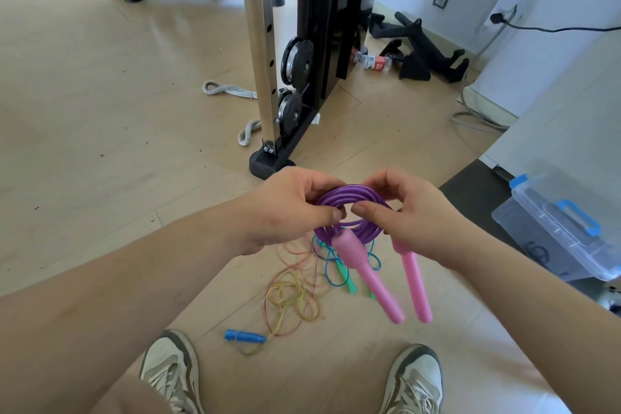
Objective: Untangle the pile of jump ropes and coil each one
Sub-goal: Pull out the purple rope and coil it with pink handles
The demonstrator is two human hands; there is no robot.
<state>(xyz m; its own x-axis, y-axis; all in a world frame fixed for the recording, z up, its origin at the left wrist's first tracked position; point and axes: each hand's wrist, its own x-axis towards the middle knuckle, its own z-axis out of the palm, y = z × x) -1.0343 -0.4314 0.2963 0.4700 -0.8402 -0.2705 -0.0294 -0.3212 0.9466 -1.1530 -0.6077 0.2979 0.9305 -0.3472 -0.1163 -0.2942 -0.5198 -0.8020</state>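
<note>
A purple jump rope (356, 198) is wound into a small coil that I hold in the air over the floor. My left hand (289, 208) grips the coil's left side and my right hand (416, 215) pinches its right side. Its two pink handles (369, 276) hang down below the coil. On the floor beneath lies a loose tangle: a thin multicoloured rope (292, 296) with a blue handle (245, 336), and a blue rope (332, 262) with a green handle (347, 282).
A black and steel gym machine (295, 77) stands just ahead. A clear plastic box with blue clips (564, 228) sits at the right by a white wall. A grey thick rope (225, 89) lies by the machine. My two shoes (174, 373) are at the bottom.
</note>
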